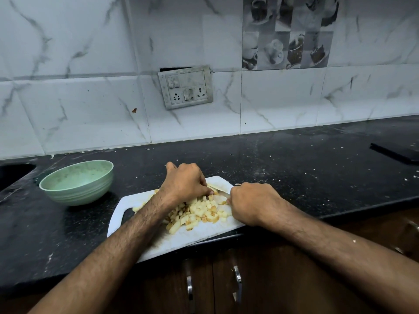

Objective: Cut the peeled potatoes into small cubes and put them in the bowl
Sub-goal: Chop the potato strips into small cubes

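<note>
A white cutting board [195,236] lies on the black counter and sticks out over its front edge. On it sits a heap of small pale potato cubes [197,211], some with brown edges. My left hand [186,182] is curled over the far side of the heap, its fingertips pressing down on potato that the hand hides. My right hand [249,203] grips the handle of a knife [218,190], whose blade points left toward the left fingers. A light green bowl [78,181] stands left of the board with no cubes visible inside.
The black stone counter [294,168] carries scattered crumbs. A dark flat object [394,152] lies at the far right. A sink opening [13,173] is at the far left. A switch and socket plate [186,87] hangs on the tiled wall. Cabinet handles [237,279] sit below.
</note>
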`<state>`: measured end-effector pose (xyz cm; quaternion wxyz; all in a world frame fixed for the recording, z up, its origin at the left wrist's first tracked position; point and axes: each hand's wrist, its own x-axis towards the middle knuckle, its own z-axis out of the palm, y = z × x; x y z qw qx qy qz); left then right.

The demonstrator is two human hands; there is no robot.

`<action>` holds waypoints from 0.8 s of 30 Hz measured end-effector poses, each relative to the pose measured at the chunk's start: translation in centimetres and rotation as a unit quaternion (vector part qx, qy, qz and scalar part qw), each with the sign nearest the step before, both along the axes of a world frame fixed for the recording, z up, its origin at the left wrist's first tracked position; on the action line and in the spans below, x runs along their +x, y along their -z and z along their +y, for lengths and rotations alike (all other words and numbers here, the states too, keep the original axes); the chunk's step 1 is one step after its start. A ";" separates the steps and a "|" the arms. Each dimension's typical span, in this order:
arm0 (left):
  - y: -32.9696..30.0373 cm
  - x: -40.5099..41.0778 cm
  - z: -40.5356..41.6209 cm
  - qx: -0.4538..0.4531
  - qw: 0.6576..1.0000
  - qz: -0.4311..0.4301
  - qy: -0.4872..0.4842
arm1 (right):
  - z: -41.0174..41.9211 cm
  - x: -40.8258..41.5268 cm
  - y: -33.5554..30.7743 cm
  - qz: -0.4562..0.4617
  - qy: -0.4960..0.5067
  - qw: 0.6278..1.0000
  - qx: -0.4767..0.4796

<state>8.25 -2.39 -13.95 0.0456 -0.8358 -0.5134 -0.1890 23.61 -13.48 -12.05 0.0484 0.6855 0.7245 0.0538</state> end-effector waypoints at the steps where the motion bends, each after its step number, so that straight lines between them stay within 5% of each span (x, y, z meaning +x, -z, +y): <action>1: 0.0 0.0 -0.1 0.004 1.000 0.004 -0.004 | 0.1 0.0 0.1 -0.003 -0.001 1.000 0.000; 9: 0.0 0.0 -0.4 0.054 0.998 0.029 0.012 | -0.2 0.1 1.0 -0.092 -0.047 0.994 0.039; 17: -0.2 0.1 0.2 -0.031 0.995 0.040 0.081 | -0.2 2.4 0.1 0.006 -0.013 1.000 0.000; 24: -0.2 0.4 0.3 -0.015 0.995 0.052 0.085 | -2.8 3.8 -1.3 -0.033 -0.012 0.999 -0.031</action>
